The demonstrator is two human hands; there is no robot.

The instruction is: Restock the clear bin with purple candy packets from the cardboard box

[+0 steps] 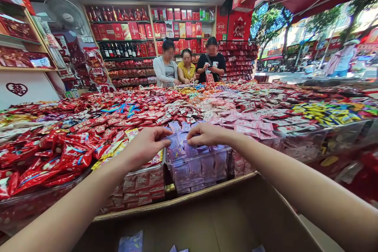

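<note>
Purple packets (193, 167) fill a clear plastic bin (198, 156) in front of me, with more lying across its top. My left hand (150, 143) pinches the edge of one purple packet (176, 147) between thumb and fingers at the bin's left side. Just to the right, my right hand (203, 134) has its fingers curled down onto another purple packet (190, 149). Below both arms is a cardboard box (177, 203) with a few purple packets (131, 242) at its bottom.
Red packets (59, 157) are heaped at the left, pink ones (254, 124) and yellow ones (327, 113) at the right. A clear bin of pink packets (141, 185) adjoins the purple one. Three people (186, 69) stand across the display, before stocked shelves (126, 31).
</note>
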